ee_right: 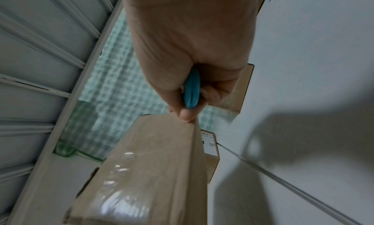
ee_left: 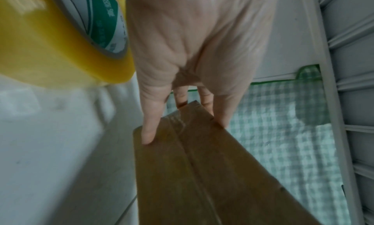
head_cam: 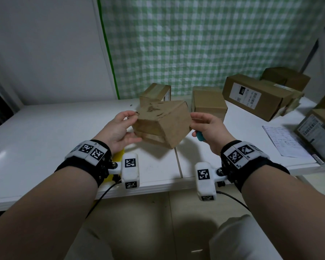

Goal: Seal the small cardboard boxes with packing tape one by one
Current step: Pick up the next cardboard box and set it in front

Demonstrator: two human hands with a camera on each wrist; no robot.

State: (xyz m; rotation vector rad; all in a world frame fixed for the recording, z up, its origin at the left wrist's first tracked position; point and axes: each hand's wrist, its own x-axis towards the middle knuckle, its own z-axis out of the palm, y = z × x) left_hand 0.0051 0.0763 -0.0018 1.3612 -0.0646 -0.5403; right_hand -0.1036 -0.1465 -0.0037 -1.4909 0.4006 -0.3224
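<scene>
I hold a small brown cardboard box (head_cam: 163, 122) tilted in the air over the white table (head_cam: 45, 137), between both hands. My left hand (head_cam: 128, 126) grips its left end, fingers on top and thumb below; in the left wrist view the fingertips (ee_left: 148, 135) lie on the box (ee_left: 192, 172) beside a taped seam. My right hand (head_cam: 201, 124) touches the right edge while its fingers curl round a blue-handled tool (head_cam: 200, 136) (ee_right: 192, 90). Glossy tape shows on the box (ee_right: 151, 164). A yellow tape roll (ee_left: 50, 44) (head_cam: 118, 156) lies under my left wrist.
Two small boxes (head_cam: 155, 91) (head_cam: 208, 102) stand behind the held one. Larger labelled boxes (head_cam: 255, 96) (head_cam: 319, 132) and a printed sheet (head_cam: 283, 141) fill the table's right side. A green checked curtain (head_cam: 195, 44) hangs behind.
</scene>
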